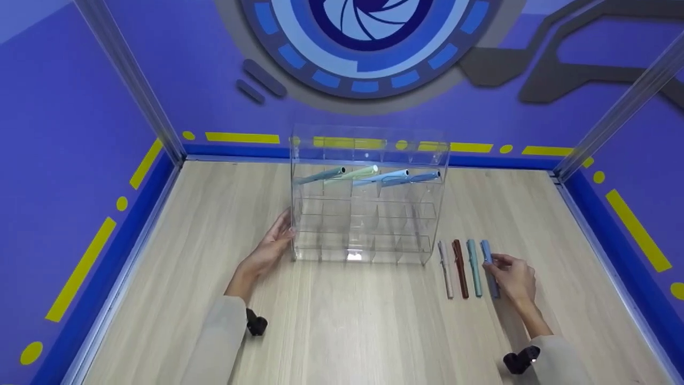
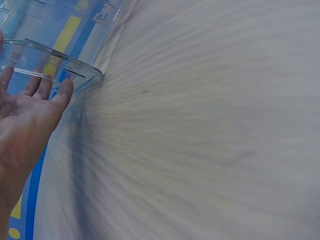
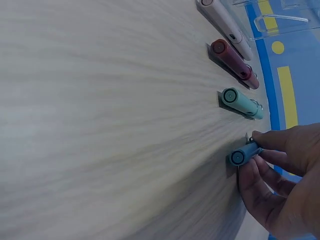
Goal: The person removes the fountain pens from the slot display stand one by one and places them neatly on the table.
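Observation:
A clear acrylic pen rack (image 1: 365, 256) with several rows of compartments stands upright on the table. My left hand (image 1: 267, 248) is at its left side; in the left wrist view its extended fingers (image 2: 64, 92) rest against the rack's clear corner. On the right, my right hand (image 1: 514, 277) pinches a blue pen (image 1: 486, 250) between thumb and fingers, low over the table. To its left lie a teal pen (image 1: 474, 270), a dark red pen (image 1: 460, 270) and a pale pinkish-grey pen (image 1: 446, 271), side by side.
In one upper row of the rack lie a dark teal pen (image 1: 328, 175), a pale green pen (image 1: 363, 172), a light blue pen (image 1: 393, 175) and a darker blue pen (image 1: 425, 177), tilted. Blue-purple panels (image 1: 214, 107) close in the table's back and sides.

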The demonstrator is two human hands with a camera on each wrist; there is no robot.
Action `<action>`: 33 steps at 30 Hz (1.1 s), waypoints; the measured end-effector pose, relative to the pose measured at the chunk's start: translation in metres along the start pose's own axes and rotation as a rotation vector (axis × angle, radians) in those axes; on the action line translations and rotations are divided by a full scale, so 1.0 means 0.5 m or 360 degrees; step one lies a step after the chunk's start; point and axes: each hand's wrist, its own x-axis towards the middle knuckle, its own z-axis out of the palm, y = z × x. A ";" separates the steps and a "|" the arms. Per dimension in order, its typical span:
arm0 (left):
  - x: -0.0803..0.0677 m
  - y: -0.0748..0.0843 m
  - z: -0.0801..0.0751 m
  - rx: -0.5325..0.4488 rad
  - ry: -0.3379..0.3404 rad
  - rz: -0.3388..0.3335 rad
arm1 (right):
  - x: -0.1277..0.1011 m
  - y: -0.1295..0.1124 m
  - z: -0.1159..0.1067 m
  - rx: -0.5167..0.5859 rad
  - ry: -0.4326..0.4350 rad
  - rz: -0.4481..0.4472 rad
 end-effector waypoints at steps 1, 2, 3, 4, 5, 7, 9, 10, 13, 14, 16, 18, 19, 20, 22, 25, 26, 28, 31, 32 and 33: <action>0.000 0.001 0.001 -0.0003 0.0004 -0.0005 | -0.001 0.001 0.000 0.0004 0.0002 -0.0002; 0.000 0.001 0.001 -0.0006 0.0006 -0.0009 | -0.002 0.001 -0.001 0.0014 -0.0001 -0.0002; 0.000 0.001 0.001 -0.0005 0.0003 -0.0005 | -0.002 0.001 -0.002 0.0029 -0.0005 0.0000; 0.001 0.000 0.001 -0.0003 -0.0001 -0.0002 | -0.003 0.002 -0.003 0.0046 -0.0012 0.0005; 0.001 0.000 0.001 0.0002 -0.0003 -0.0002 | -0.004 0.002 -0.005 0.0065 -0.0020 0.0011; 0.000 -0.003 0.000 -0.0002 -0.0009 -0.0003 | -0.005 0.001 -0.010 0.0102 -0.0047 0.0025; 0.000 -0.006 -0.001 -0.0001 -0.0008 -0.0010 | -0.005 -0.001 -0.017 0.0125 -0.0068 0.0034; 0.000 -0.007 -0.002 0.0002 -0.0004 -0.0017 | -0.005 -0.002 -0.021 0.0134 -0.0076 0.0041; -0.001 -0.010 -0.002 0.0005 0.0007 -0.0035 | -0.003 -0.009 -0.034 0.0170 -0.0096 0.0047; 0.000 -0.011 -0.002 0.0009 0.0009 -0.0036 | -0.002 -0.013 -0.038 0.0189 -0.0100 0.0041; 0.001 -0.012 -0.003 0.0015 -0.0009 -0.0024 | 0.001 -0.024 -0.046 0.0246 -0.0106 0.0015; 0.003 -0.013 -0.003 0.0012 -0.0027 -0.0006 | 0.004 -0.040 -0.052 0.0308 -0.0104 -0.0033; 0.004 -0.013 -0.003 0.0007 -0.0032 0.0003 | 0.004 -0.050 -0.055 0.0336 -0.0107 -0.0059; 0.004 -0.012 -0.003 0.0007 -0.0039 0.0010 | 0.005 -0.061 -0.057 0.0367 -0.0104 -0.0087; 0.005 -0.010 -0.003 0.0007 -0.0045 0.0015 | 0.005 -0.085 -0.061 0.0416 -0.0108 -0.0144; 0.005 -0.007 -0.002 0.0011 -0.0038 0.0017 | 0.004 -0.123 -0.064 0.0444 -0.0131 -0.0232; 0.005 -0.006 -0.002 0.0018 -0.0037 0.0016 | 0.005 -0.135 -0.064 0.0451 -0.0138 -0.0266; 0.003 -0.005 -0.001 0.0018 -0.0036 0.0014 | 0.004 -0.168 -0.066 0.0463 -0.0158 -0.0329; 0.003 -0.005 0.001 0.0018 -0.0024 -0.0001 | 0.010 -0.207 -0.065 0.0499 -0.0203 -0.0382; 0.003 -0.006 0.002 0.0019 -0.0021 -0.0006 | 0.012 -0.221 -0.065 0.0520 -0.0218 -0.0392; 0.003 -0.007 0.003 0.0020 -0.0019 -0.0011 | 0.013 -0.234 -0.065 0.0548 -0.0235 -0.0396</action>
